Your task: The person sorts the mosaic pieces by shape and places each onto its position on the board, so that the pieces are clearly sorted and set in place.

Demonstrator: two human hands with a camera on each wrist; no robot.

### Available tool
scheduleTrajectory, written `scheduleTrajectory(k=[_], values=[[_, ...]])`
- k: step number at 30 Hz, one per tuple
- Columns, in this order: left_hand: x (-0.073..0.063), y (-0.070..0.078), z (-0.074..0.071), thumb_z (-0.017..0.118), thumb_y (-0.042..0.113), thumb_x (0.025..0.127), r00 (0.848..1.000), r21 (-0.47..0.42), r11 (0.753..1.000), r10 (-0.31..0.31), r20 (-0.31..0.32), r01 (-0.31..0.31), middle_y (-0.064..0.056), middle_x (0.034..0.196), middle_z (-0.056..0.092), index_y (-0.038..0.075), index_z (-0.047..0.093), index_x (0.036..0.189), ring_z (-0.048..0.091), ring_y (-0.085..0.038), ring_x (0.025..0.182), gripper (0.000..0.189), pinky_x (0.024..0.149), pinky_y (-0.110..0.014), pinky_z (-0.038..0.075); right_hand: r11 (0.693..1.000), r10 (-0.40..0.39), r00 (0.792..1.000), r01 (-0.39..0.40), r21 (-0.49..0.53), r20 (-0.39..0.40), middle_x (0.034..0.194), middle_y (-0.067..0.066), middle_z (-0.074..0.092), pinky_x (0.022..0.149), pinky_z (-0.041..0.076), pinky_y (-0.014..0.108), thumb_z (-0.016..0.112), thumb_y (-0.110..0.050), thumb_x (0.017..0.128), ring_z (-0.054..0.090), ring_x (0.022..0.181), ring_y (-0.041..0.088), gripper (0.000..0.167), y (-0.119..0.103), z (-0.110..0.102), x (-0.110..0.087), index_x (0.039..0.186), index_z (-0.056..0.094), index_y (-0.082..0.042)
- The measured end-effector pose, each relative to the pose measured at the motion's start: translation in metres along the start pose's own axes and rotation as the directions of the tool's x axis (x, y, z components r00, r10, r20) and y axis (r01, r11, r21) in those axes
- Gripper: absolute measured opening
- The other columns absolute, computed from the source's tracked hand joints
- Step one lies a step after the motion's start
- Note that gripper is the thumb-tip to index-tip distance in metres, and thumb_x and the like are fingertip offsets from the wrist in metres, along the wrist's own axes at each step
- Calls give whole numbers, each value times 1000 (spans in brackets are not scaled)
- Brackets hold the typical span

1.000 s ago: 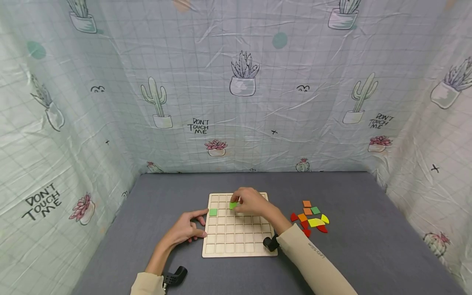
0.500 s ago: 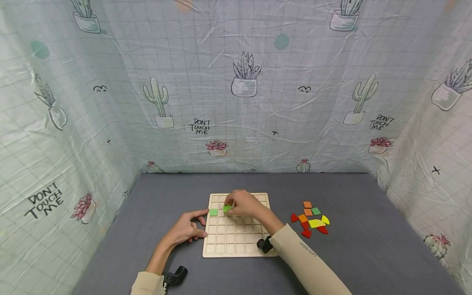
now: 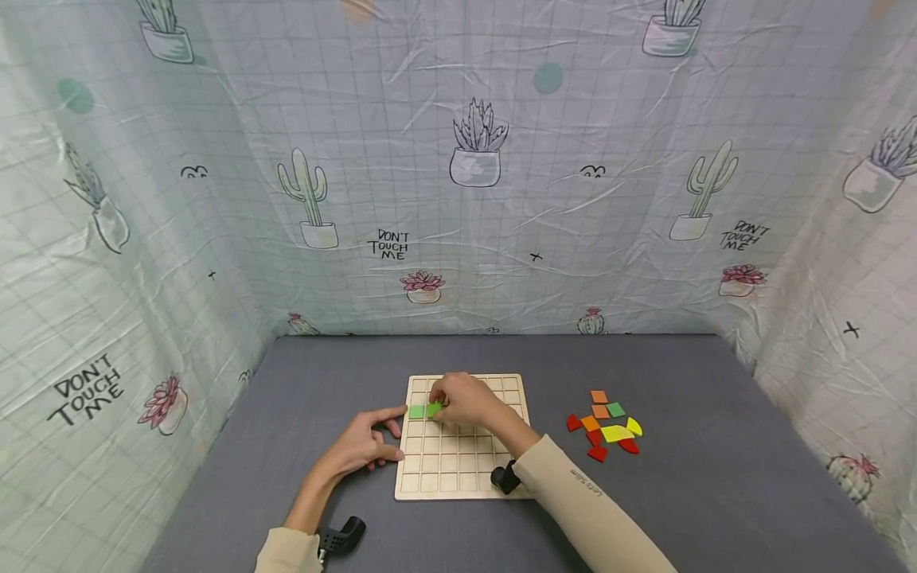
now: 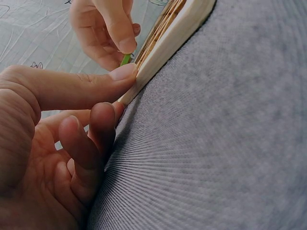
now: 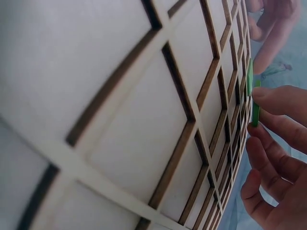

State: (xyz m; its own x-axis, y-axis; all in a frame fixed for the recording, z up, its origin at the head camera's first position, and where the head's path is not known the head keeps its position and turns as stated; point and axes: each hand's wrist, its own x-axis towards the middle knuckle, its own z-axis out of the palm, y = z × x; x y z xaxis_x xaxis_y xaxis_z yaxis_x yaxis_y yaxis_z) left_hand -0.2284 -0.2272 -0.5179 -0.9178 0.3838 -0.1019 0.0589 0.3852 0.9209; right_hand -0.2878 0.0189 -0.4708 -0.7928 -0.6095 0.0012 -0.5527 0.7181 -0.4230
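Observation:
A light wooden board [image 3: 458,462] with a grid of square recesses lies on the table. My right hand [image 3: 467,400] pinches a bright green square tile [image 3: 433,410] between thumb and fingers, low over the board's upper left part. The right wrist view shows this tile [image 5: 256,108] edge-on beside the grid. Just left of it, another green square tile [image 3: 416,412] sits in a cell of the left column. My left hand [image 3: 363,440] touches the board's left edge with extended thumb and index finger. In the left wrist view the thumb [image 4: 96,86] presses on the board's rim.
Right of the board lies a loose group of flat pieces: orange squares [image 3: 598,396], a green square [image 3: 615,409], yellow pieces [image 3: 617,434] and red pieces [image 3: 598,454]. Cactus-printed cloth [image 3: 494,239] hangs behind the grey table [image 3: 344,358] and along both sides.
My right hand has moved left across the board with the green tile, bringing it close beside the tile lying in the left column. The left hand has stayed at the edge.

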Motion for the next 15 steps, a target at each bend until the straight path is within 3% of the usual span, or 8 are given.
scheduleTrajectory(k=[15], values=[[0,2,1,85,5,79,1000,-4,1000,-6,2,6,-15,102,62,2,50,152,51,-8,49,81,43,-25,46,998,47,999,-48,-45,-8,101,-4,71,74,54,28,79,-23,87,65,89,9,18,-2,6,2,105,80,-19]])
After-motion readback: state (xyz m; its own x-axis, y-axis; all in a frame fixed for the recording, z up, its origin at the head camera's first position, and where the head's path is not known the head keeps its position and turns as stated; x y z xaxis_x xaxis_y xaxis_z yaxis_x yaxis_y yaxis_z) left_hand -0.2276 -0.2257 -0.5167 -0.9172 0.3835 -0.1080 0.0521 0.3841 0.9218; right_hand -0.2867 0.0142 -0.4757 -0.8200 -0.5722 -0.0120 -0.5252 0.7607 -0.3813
